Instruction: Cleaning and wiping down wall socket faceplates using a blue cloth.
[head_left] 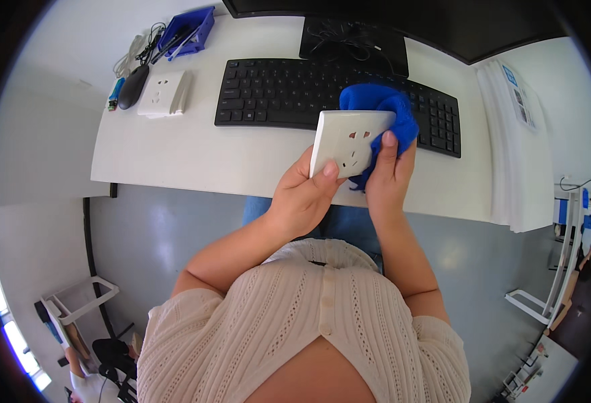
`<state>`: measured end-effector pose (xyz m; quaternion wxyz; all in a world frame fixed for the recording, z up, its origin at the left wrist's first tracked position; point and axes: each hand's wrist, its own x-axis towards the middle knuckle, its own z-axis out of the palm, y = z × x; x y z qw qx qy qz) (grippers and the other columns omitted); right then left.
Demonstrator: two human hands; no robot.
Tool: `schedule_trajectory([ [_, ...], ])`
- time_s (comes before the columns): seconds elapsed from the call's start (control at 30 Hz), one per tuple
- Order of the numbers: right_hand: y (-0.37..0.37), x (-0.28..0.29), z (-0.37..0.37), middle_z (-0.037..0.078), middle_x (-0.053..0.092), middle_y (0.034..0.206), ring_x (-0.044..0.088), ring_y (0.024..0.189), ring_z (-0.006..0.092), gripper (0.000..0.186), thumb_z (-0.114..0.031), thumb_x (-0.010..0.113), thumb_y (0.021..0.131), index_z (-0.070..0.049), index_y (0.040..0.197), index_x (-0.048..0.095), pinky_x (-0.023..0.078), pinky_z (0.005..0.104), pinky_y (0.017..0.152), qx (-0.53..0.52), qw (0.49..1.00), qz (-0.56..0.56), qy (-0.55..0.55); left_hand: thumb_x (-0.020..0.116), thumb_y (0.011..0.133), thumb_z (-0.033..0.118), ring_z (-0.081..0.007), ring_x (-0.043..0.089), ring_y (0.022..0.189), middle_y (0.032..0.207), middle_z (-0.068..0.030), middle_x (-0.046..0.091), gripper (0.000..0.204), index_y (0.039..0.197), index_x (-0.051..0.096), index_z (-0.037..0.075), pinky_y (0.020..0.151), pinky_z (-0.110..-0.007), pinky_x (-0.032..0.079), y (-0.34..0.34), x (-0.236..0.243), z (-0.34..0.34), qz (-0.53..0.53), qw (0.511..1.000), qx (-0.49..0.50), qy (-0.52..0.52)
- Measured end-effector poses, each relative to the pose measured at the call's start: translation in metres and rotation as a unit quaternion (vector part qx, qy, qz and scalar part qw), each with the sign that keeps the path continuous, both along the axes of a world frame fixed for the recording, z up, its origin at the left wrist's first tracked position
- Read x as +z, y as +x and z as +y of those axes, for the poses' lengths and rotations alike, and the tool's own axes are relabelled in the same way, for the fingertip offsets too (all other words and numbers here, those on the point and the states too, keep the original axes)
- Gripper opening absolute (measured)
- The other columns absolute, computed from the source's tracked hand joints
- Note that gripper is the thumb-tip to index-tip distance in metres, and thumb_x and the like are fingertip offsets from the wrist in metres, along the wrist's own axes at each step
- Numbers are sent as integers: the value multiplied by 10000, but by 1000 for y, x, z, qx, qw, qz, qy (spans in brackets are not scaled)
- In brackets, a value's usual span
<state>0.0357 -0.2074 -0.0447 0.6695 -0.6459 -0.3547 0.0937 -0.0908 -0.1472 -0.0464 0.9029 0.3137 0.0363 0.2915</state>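
My left hand [303, 196] grips a white wall socket plate [339, 139] by its lower left corner, thumb on the face. The plate is tilted, and its slotted face is turned up. A blue cloth [380, 102] wraps over the plate's right edge. My right hand [391, 176] closes on that cloth, with the thumb pressing it near the plate's right side. Both hands are above the desk's front edge. Part of the right hand's fingers is hidden behind the cloth and plate.
A black keyboard [272, 94] lies behind my hands, under a monitor [443, 23]. On the left are more socket plates [162, 93], a black mouse [134, 87], coiled cables [129, 57] and a blue bin [198, 32] holding tools. A tall white stack [503, 144] stands at the right.
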Motion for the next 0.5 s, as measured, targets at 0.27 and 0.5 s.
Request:
schedule_trajectory([
  [0.27, 26, 2, -8, 103, 601, 1244, 593, 1121, 191, 514, -423, 520, 997, -50, 1350, 484, 481, 351, 975, 100, 851, 494, 148, 529, 950, -25, -258, 532, 1249, 1390, -130, 510, 512, 1437, 382, 34, 1028, -400, 451, 3, 15, 24, 72, 990, 98, -67],
  [0.5, -3, -3, -16, 101, 591, 1269, 565, 1166, 199, 484, -190, 673, 929, -17, 1333, 470, 461, 365, 997, 154, 880, 443, 76, 698, 842, 28, -295, 468, 1289, 1427, -164, 446, 676, 1451, 405, 43, 1014, -367, 430, 8, 9, 36, 358, 755, 239, 494],
])
